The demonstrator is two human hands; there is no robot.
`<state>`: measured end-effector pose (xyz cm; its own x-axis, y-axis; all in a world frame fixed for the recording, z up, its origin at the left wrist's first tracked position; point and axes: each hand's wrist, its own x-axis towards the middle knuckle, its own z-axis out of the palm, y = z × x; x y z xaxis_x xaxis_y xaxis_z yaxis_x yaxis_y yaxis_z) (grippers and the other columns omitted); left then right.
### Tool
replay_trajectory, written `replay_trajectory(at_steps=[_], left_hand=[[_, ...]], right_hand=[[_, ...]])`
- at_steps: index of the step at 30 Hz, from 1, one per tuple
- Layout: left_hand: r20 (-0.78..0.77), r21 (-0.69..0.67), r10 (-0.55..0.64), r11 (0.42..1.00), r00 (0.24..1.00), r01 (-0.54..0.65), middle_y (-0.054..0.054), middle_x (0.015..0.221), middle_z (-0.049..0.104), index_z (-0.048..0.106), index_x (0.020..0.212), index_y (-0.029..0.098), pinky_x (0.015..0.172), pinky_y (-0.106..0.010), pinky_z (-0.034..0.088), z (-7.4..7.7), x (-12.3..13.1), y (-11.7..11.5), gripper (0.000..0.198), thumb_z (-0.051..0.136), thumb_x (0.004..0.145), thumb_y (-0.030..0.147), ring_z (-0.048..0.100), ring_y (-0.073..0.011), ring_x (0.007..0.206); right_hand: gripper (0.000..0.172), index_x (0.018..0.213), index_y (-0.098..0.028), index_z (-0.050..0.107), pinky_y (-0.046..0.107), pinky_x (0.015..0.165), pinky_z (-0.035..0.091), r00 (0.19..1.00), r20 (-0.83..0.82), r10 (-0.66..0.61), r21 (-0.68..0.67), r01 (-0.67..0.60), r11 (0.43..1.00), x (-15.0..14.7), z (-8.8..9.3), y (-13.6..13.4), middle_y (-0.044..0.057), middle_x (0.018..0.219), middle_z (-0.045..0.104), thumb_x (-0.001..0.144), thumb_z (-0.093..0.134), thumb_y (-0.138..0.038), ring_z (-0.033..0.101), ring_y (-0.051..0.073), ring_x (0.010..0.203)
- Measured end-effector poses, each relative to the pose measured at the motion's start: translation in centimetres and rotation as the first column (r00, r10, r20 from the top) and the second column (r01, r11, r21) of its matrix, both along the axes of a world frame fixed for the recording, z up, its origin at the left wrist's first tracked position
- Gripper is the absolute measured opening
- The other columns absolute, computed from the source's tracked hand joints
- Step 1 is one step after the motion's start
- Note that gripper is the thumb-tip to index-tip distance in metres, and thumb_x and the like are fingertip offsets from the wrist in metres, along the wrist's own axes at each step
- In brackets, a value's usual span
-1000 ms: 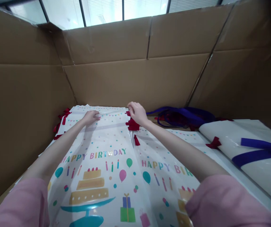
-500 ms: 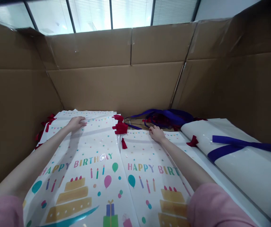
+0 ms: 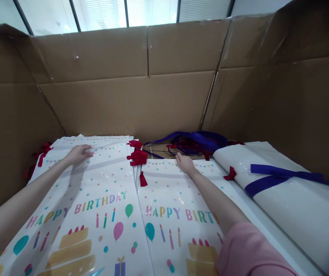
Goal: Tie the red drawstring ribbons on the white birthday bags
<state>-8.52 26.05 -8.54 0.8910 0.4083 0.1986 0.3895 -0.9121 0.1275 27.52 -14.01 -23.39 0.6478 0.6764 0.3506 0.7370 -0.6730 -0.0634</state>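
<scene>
Two stacks of glossy white "HAPPY BIRTHDAY" gift bags lie side by side inside a big cardboard box. My left hand (image 3: 78,154) rests at the top edge of the left stack (image 3: 95,199), fingers curled onto the top bag. My right hand (image 3: 185,162) lies at the top edge of the right stack (image 3: 173,199), fingers bent down against the bag. Red ribbon ties (image 3: 137,156) bunch between the two stacks, between my hands. Pink sleeves cover my upper arms.
Brown cardboard walls (image 3: 141,103) close in the far side, left and right. A tangle of purple and red ribbons (image 3: 194,142) lies at the back. White bags with a purple ribbon (image 3: 279,180) are stacked on the right. More red ties (image 3: 39,155) stick out at far left.
My right hand left the red ties in the middle and moved right onto the top edge of the right stack. The view has shifted right. My left hand stays on the left stack.
</scene>
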Motion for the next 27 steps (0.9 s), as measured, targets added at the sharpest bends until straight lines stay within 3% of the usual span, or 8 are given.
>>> replay_trajectory(at_steps=[8, 13, 18, 23, 27], left_hand=[[-0.009, -0.034, 0.010, 0.999, 1.000, -0.010, -0.007, 0.094, 0.067, 0.058, 0.084, 0.019, 0.076, -0.029, 0.041, -0.4, 0.0, 0.6, 0.040, 0.050, 0.072, 0.056, 0.060, -0.0268, 0.087], [-0.003, -0.049, 0.010, 0.999, 1.000, -0.010, -0.007, 0.094, 0.067, 0.059, 0.085, 0.020, 0.077, -0.029, 0.041, -0.5, 0.0, 0.5, 0.041, 0.050, 0.070, 0.057, 0.059, -0.0272, 0.089], [0.013, -0.030, -0.002, 1.000, 1.000, 0.003, -0.006, 0.094, 0.066, 0.057, 0.084, 0.020, 0.077, -0.028, 0.040, -0.4, 0.0, 0.4, 0.038, 0.050, 0.072, 0.055, 0.059, -0.0263, 0.089], [0.012, -0.026, -0.001, 1.000, 1.000, 0.001, -0.006, 0.093, 0.066, 0.059, 0.083, 0.020, 0.076, -0.029, 0.041, -0.3, 0.0, 0.3, 0.039, 0.050, 0.071, 0.056, 0.060, -0.0269, 0.088], [-0.002, -0.024, -0.016, 1.000, 1.000, 0.016, -0.008, 0.093, 0.066, 0.058, 0.082, 0.020, 0.076, -0.030, 0.041, -0.2, 0.1, 0.3, 0.037, 0.050, 0.073, 0.054, 0.059, -0.0269, 0.087]], right_hand=[[0.049, 0.085, -0.019, 0.066, 0.027, 0.073, 0.035, 0.997, -0.032, 0.067, 0.032, -0.066, 0.997, -0.3, 1.2, 0.4, 0.008, 0.089, 0.071, 0.098, 0.023, -0.037, 0.063, 0.020, 0.086], [0.048, 0.084, -0.017, 0.068, 0.028, 0.075, 0.034, 0.997, -0.006, 0.073, 0.060, -0.073, 0.996, -0.4, 0.5, 0.0, 0.008, 0.089, 0.069, 0.097, 0.027, -0.036, 0.061, 0.019, 0.085], [0.044, 0.089, -0.016, 0.069, 0.029, 0.078, 0.033, 0.995, 0.032, 0.089, 0.051, -0.091, 0.995, -0.1, -0.1, -0.1, 0.010, 0.094, 0.066, 0.097, 0.029, -0.033, 0.056, 0.021, 0.097], [0.045, 0.084, -0.016, 0.066, 0.028, 0.077, 0.033, 0.996, 0.021, 0.092, 0.083, -0.093, 0.992, -0.3, 0.1, -0.1, 0.008, 0.088, 0.069, 0.098, 0.027, -0.032, 0.060, 0.020, 0.088], [0.041, 0.090, -0.017, 0.064, 0.028, 0.074, 0.034, 0.998, 0.038, 0.058, 0.060, -0.060, 0.996, -0.4, 0.1, -0.2, 0.009, 0.087, 0.069, 0.097, 0.028, -0.034, 0.060, 0.021, 0.085]])
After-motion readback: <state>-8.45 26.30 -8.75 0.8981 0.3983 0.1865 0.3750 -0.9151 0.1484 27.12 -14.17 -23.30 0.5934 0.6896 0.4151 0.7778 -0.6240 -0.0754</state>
